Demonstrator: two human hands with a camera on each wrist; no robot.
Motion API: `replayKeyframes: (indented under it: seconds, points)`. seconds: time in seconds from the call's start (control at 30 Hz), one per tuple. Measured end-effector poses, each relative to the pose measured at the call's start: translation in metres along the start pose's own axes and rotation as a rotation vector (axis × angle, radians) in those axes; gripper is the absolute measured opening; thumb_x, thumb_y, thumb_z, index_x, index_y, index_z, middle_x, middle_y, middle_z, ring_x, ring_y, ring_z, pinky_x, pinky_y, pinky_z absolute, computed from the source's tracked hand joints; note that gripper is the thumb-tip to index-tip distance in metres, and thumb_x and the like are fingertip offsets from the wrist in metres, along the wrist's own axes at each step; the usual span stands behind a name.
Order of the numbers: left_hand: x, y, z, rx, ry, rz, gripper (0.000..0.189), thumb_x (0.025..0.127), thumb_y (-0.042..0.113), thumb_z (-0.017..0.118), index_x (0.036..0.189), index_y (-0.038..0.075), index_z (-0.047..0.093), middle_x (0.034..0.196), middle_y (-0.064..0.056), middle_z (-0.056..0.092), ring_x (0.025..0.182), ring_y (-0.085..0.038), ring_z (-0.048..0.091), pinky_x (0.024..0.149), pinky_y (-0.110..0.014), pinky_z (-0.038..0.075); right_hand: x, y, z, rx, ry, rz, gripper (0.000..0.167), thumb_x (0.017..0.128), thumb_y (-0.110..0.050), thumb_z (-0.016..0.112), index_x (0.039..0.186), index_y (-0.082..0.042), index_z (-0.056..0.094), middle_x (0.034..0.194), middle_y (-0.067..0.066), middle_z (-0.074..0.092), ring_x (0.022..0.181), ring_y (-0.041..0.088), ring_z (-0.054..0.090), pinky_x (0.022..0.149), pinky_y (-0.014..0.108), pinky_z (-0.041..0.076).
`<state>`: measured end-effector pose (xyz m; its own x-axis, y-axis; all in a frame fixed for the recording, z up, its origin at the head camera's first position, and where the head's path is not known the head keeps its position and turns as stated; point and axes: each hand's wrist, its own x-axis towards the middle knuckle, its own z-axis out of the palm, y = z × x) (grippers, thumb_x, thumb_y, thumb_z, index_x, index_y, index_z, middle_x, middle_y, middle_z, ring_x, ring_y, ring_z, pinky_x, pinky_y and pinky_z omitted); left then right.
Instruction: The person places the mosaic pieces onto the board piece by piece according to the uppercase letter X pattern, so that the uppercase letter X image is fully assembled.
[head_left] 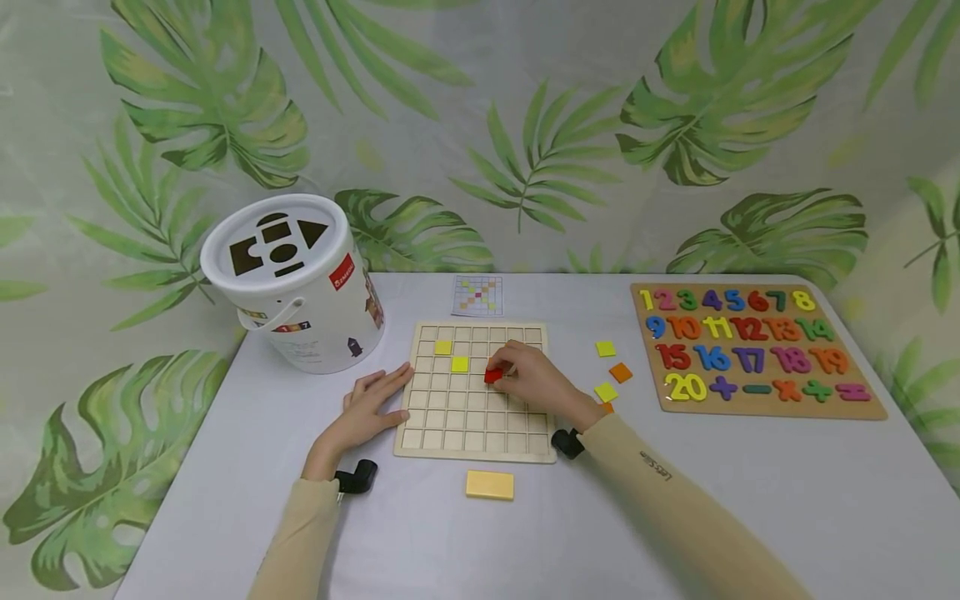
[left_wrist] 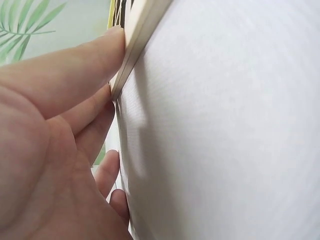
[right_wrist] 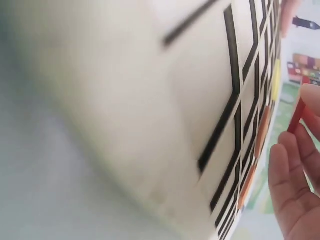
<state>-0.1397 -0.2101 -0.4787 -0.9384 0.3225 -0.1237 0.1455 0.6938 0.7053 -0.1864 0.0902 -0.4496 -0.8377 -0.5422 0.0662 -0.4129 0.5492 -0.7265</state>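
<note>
My right hand point(head_left: 536, 379) pinches a red square tile point(head_left: 492, 376) between thumb and fingers, over the wooden grid board point(head_left: 450, 419). In the right wrist view the red tile point(right_wrist: 297, 115) stands on edge in the fingertips, above the grid. At the board's left edge rests my left hand point(head_left: 370, 404), thumb and fingers extended against the rim. The left wrist view shows its thumb on the board's side. Two yellow tiles point(head_left: 452, 356) lie diagonally in the grid's upper left. Orange tiles point(right_wrist: 262, 132) sit in the grid too, mostly hidden by my right hand in the head view.
Loose yellow and orange tiles point(head_left: 620, 372) lie right of the board. A pattern card point(head_left: 477, 296) is behind it, a yellowish block point(head_left: 490, 485) in front. A white lidded bucket point(head_left: 322, 333) stands back left, a number puzzle board point(head_left: 772, 404) at right.
</note>
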Motion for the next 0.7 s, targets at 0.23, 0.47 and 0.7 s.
replayKeyframes:
  seconds: [0.23, 0.47, 0.7]
  points:
    - [-0.001, 0.001, -0.001, -0.002, 0.000, 0.006, 0.068, 0.089, 0.016, 0.067, 0.149, 0.011, 0.035, 0.157, -0.002, 0.024, 0.139, -0.035, 0.008, 0.100, -0.057, 0.009, 0.015, -0.002, 0.004, -0.049, -0.028, 0.068, 0.018, 0.082, -0.002, 0.070, 0.100, -0.005, 0.068, 0.092, 0.000, 0.059, 0.083, 0.016, 0.054, 0.075, 0.030, 0.046]
    - [0.000, -0.001, -0.001, -0.001, 0.003, 0.014, 0.068, 0.089, 0.017, 0.067, 0.149, 0.011, 0.035, 0.157, -0.001, 0.024, 0.139, -0.034, 0.009, 0.100, -0.057, 0.008, 0.023, -0.004, 0.008, -0.099, -0.058, 0.046, 0.016, 0.081, -0.001, 0.071, 0.096, -0.005, 0.068, 0.090, 0.000, 0.060, 0.082, 0.016, 0.053, 0.076, 0.030, 0.045]
    - [0.000, -0.002, 0.000, -0.008, 0.005, 0.020, 0.068, 0.089, 0.017, 0.067, 0.149, 0.011, 0.035, 0.157, -0.001, 0.024, 0.139, -0.034, 0.009, 0.100, -0.055, 0.009, 0.027, -0.010, 0.016, -0.165, -0.124, -0.038, 0.016, 0.080, 0.001, 0.072, 0.094, -0.005, 0.067, 0.089, 0.001, 0.060, 0.078, 0.015, 0.050, 0.072, 0.027, 0.044]
